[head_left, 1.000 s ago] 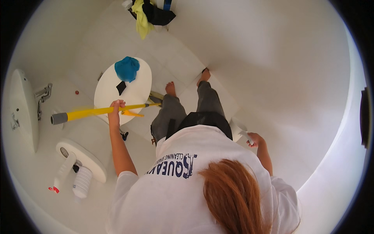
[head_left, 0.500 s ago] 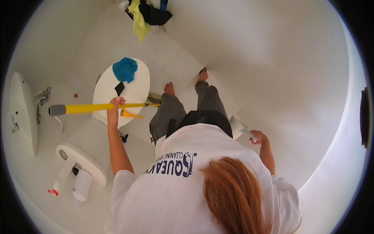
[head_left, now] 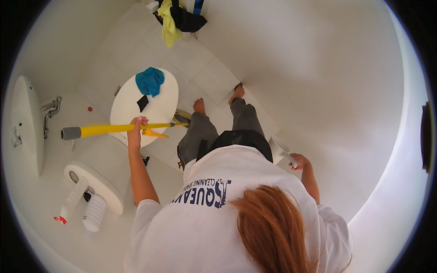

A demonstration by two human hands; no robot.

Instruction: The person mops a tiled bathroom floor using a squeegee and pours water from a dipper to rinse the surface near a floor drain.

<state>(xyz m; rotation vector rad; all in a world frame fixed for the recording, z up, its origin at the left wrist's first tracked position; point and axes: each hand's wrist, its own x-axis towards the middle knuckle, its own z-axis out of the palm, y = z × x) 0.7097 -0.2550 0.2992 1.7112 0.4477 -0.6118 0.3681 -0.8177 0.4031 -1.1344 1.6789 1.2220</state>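
My left hand is closed around the yellow pole, which lies almost level across the left middle of the frame, its grey end pointing left toward the sink and its other end going down behind the toilet lid near my feet. My left arm is stretched forward and a little down, the elbow nearly straight. My right hand is at the right middle of the frame, low beside my hip, the elbow bent, fingers wrapped on a white spray bottle. On the closed lid rests a blue cloth and a small black thing. I think that to work the pole well here I should keep the grip firm near its middle, so the long end does not swing into the sink pipe, and move it with short strokes, because the room is narrow. Two white bottles stand at the lower left and are easy to knock over.
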